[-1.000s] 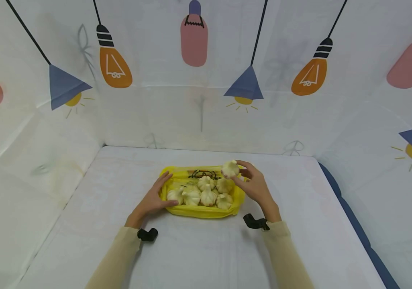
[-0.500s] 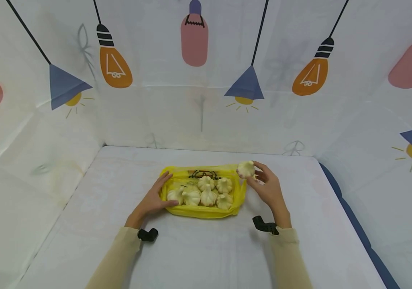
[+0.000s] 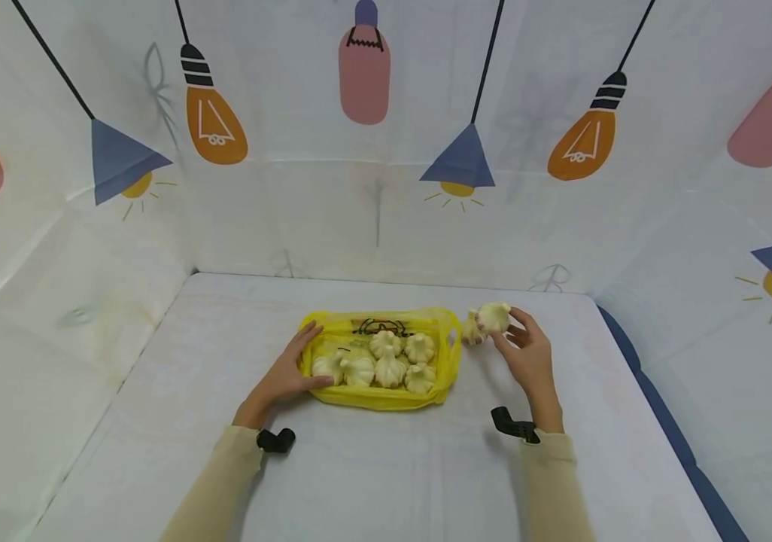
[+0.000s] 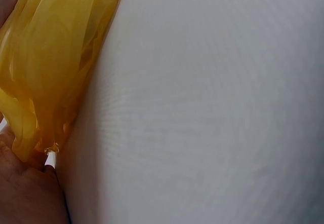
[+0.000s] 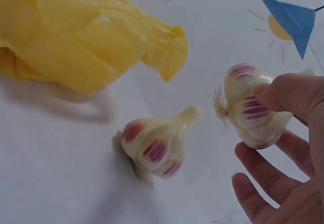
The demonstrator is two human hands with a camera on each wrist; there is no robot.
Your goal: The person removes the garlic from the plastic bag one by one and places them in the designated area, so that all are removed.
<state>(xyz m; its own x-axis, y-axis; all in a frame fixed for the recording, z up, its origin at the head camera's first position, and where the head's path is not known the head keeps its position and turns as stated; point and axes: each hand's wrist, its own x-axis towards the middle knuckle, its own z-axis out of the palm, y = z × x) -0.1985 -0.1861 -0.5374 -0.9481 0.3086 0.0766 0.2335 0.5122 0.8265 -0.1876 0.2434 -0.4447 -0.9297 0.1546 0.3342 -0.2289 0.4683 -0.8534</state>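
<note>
My right hand (image 3: pixel 530 360) pinches a garlic bulb (image 3: pixel 494 316) between thumb and fingers, above the table to the right of a yellow plastic bag (image 3: pixel 379 399). In the right wrist view, the held bulb has purple streaks and a tuft of roots. Another garlic bulb (image 5: pixel 154 150) lies on the table below it, beside the bag. The bag is spread like a tray, with several garlic bulbs (image 3: pixel 390 367) inside, mostly toward the front and right. At its left end, my left hand (image 3: pixel 283 376) holds the bag, thumb at the front rim and fingers behind.
A white-covered table (image 3: pixel 386 482) carries everything. White sheeting (image 3: pixel 332 218) with printed lamps and bulbs stands behind and at both sides. A dark blue edge (image 3: pixel 657 406) runs along the table's right side.
My right hand has moved right with the garlic bulb, from over the bag's right end to beyond it. The bulb lying beside the bag has come into sight. My left hand stays in place.
</note>
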